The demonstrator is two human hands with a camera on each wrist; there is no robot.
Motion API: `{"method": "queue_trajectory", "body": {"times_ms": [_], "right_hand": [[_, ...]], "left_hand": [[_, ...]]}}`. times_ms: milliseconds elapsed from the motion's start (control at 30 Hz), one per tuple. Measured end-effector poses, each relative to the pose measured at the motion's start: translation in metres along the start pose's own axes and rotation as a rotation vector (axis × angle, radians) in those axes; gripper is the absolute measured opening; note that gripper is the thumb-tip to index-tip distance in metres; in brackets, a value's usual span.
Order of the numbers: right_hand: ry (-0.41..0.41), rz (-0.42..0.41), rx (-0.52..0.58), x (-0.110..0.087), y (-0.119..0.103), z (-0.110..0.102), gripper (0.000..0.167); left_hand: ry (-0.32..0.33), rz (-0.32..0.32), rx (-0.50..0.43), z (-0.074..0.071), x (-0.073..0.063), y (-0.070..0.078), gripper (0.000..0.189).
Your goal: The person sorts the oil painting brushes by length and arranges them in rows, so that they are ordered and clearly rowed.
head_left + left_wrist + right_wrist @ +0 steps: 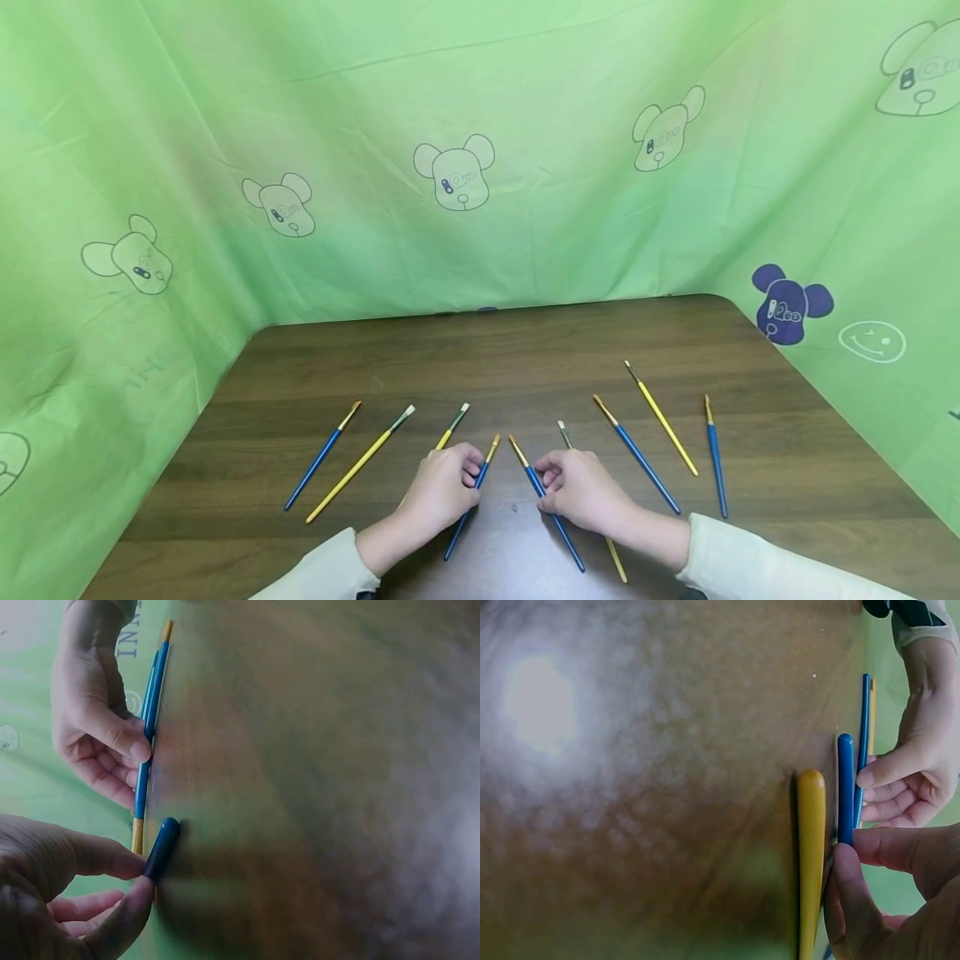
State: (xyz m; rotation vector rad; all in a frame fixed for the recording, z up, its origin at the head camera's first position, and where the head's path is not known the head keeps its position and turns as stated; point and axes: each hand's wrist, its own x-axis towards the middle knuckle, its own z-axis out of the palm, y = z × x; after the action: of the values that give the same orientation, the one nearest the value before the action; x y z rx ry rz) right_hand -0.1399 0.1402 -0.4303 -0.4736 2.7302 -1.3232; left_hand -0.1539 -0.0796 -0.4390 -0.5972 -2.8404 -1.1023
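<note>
My left hand (441,490) pinches a blue paintbrush (458,536) between thumb and fingers, its orange bristles pointing away from me. In the left wrist view, the rounded blue handle end (163,846) sticks out past the thumb. A second blue paintbrush (567,546) is pinched in my right hand (583,492), slanting the opposite way, close over the table. Beside it lies a yellow paintbrush (617,560) with a white tip, partly hidden under the right hand. Another yellow paintbrush (445,438) shows beyond the left hand, which covers most of its handle.
On the brown wooden table (517,358), a blue paintbrush (315,467) and a yellow paintbrush (351,473) lie to the left. To the right are a blue brush (647,467), a yellow brush (664,422) and another blue brush (716,467). Green printed cloth (360,258) hangs around the table.
</note>
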Motion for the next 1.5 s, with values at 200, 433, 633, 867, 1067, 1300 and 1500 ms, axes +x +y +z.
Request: {"method": "queue_trajectory", "body": {"times_ms": [200,433,633,867,1067,1300,1500], "right_hand": [[-0.011,0.01,0.018,0.0,0.0,-0.001,0.035],[-0.073,0.044,0.135,0.002,0.003,-0.005,0.039],[-0.104,0.068,0.238,0.003,0.004,-0.009,0.04],[-0.159,0.123,0.393,0.003,0.006,-0.013,0.047],[-0.161,0.137,0.448,0.008,0.003,-0.021,0.049],[-0.148,0.153,0.471,0.016,0.0,-0.029,0.049],[-0.141,0.144,0.473,0.027,-0.003,-0.038,0.05]], "left_hand": [[0.0,-0.003,-0.037,0.001,0.002,-0.001,0.033],[-0.01,-0.081,-0.235,0.001,0.005,-0.007,0.036],[-0.04,-0.136,-0.329,0.001,0.008,-0.012,0.032],[-0.107,-0.209,-0.5,-0.004,0.007,-0.013,0.033],[-0.12,-0.257,-0.611,-0.011,0.009,-0.016,0.036],[-0.104,-0.276,-0.672,-0.023,0.013,-0.016,0.037],[-0.11,-0.308,-0.718,-0.03,0.023,-0.019,0.038]]}}
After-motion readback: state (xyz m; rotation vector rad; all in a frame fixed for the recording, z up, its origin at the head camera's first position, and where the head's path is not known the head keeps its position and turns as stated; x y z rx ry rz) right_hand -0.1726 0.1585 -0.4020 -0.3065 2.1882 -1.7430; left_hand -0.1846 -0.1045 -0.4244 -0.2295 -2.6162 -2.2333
